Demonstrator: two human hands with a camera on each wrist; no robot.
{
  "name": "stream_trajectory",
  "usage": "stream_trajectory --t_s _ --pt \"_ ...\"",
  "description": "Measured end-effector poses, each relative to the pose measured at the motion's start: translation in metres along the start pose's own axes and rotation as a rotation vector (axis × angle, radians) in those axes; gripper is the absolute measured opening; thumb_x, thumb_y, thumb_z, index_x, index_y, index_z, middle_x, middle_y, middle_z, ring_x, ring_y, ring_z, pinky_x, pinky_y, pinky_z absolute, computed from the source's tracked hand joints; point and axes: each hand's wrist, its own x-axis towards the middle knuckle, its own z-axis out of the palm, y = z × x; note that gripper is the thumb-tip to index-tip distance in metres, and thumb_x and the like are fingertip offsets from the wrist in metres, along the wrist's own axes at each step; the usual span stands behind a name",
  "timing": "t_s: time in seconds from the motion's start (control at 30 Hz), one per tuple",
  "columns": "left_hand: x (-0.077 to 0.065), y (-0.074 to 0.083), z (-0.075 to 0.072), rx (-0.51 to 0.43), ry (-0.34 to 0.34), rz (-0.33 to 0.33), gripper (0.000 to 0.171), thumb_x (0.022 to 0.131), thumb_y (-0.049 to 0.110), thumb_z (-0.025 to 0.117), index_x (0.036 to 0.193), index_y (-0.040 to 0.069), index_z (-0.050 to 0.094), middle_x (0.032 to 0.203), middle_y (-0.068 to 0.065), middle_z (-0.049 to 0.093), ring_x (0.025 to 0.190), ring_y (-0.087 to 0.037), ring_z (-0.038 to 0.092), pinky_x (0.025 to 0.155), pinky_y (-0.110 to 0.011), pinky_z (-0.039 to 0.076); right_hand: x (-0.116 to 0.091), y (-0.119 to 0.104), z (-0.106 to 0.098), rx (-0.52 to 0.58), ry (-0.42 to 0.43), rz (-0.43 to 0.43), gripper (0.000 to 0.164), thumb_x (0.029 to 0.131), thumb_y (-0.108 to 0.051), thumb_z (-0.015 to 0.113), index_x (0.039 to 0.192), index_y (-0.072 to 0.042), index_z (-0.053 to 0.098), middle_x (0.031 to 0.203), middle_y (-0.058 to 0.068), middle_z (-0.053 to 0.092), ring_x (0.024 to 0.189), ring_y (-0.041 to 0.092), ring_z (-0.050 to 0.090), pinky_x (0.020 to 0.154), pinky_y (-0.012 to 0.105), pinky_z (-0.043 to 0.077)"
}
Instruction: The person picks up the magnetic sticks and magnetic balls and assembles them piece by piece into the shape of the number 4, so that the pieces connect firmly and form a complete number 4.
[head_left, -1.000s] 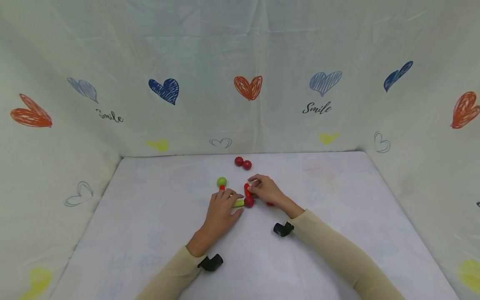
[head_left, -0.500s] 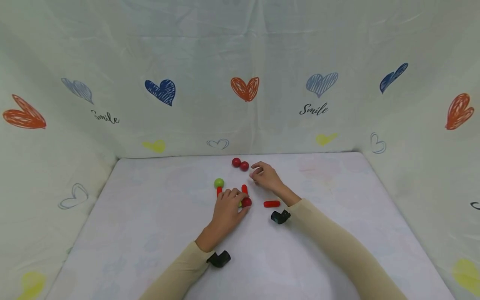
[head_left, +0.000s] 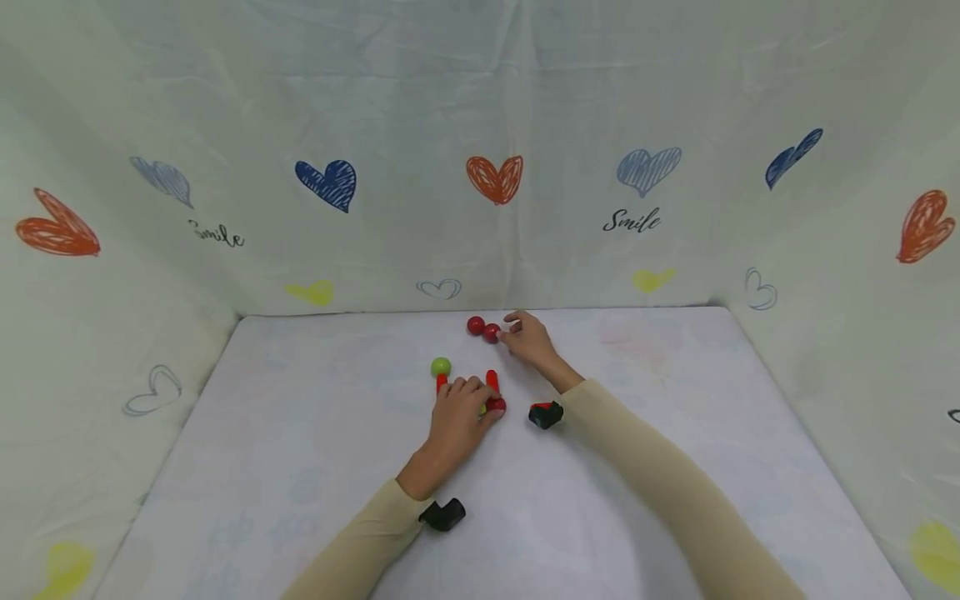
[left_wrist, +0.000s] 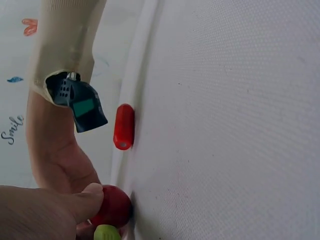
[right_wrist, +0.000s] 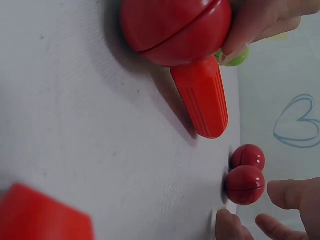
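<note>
My left hand (head_left: 456, 421) pinches a red ball (left_wrist: 114, 206) between thumb and fingers, low over the table. A ribbed red stick (right_wrist: 202, 100) sticks out from this ball on the far side, and a lime-green stick (left_wrist: 107, 233) meets it, mostly hidden by the hand. Farther back, my right hand (head_left: 531, 342) is at a second red ball (head_left: 491, 333), thumb and fingers apart beside it. A third red ball (head_left: 476, 325) lies against that one. A green ball (head_left: 441, 366) with a red stick (head_left: 442, 381) stands just beyond the left hand's fingers.
A loose red stick (left_wrist: 124, 127) lies on the white-covered table (head_left: 300, 400), largely behind the right wrist camera (head_left: 546, 415) in the head view. A curtain printed with hearts (head_left: 405, 208) rises behind the table.
My right hand has let go of the red stick joined to the ball and moved back to the pair of red balls. The left hand has shifted right onto the joined red ball.
</note>
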Motion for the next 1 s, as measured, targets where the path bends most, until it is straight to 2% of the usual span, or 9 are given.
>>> stream_trajectory --t_s 0.1,0.33,0.47,0.7,0.83,1.0 --pt "0.0 0.0 0.0 -0.008 0.006 0.0 0.027 0.091 0.029 0.086 0.111 0.013 0.08 0.102 -0.003 0.068 0.098 -0.023 0.058 0.093 -0.043 0.049 0.004 -0.001 0.003 -0.014 0.019 0.0 0.038 0.102 -0.014 0.069 0.135 0.004 0.062 0.121 0.024 0.066 0.09 0.032 0.072 0.079 0.035 0.06" --pt "0.0 0.001 0.0 -0.042 -0.004 -0.035 0.027 0.09 0.028 0.087 0.111 0.012 0.08 0.1 -0.004 0.067 0.098 -0.024 0.06 0.096 -0.045 0.048 0.009 -0.003 0.009 -0.072 0.032 -0.036 0.039 0.102 -0.015 0.069 0.136 0.004 0.064 0.129 0.025 0.066 0.116 0.037 0.063 0.097 0.045 0.056" --pt "-0.002 0.002 0.0 -0.056 -0.012 -0.053 0.027 0.09 0.027 0.087 0.112 0.013 0.08 0.1 -0.004 0.067 0.098 -0.023 0.06 0.097 -0.046 0.048 0.01 -0.004 0.013 -0.085 0.031 -0.043 0.037 0.102 -0.014 0.07 0.135 0.002 0.067 0.133 0.023 0.066 0.121 0.036 0.062 0.101 0.046 0.055" --pt "-0.004 0.005 0.001 -0.064 -0.013 -0.079 0.028 0.088 0.028 0.088 0.112 0.014 0.081 0.1 -0.004 0.068 0.097 -0.022 0.061 0.095 -0.045 0.049 0.006 -0.007 0.017 -0.093 -0.007 -0.061 0.032 0.103 -0.012 0.07 0.132 0.001 0.069 0.128 0.021 0.069 0.115 0.034 0.066 0.096 0.042 0.058" --pt "-0.006 0.005 0.001 -0.057 -0.006 -0.084 0.029 0.088 0.028 0.088 0.113 0.015 0.082 0.1 -0.004 0.068 0.097 -0.022 0.061 0.094 -0.044 0.049 0.002 -0.007 0.017 -0.082 -0.008 -0.069 0.031 0.103 -0.01 0.069 0.131 0.003 0.068 0.126 0.021 0.07 0.115 0.035 0.067 0.098 0.043 0.057" --pt "-0.005 0.004 0.001 -0.067 0.005 -0.07 0.026 0.088 0.027 0.088 0.11 0.015 0.081 0.099 -0.003 0.067 0.096 -0.022 0.061 0.094 -0.044 0.049 -0.002 -0.006 0.015 -0.081 -0.004 -0.036 0.03 0.104 -0.013 0.069 0.131 0.0 0.068 0.125 0.019 0.071 0.112 0.033 0.067 0.094 0.04 0.058"
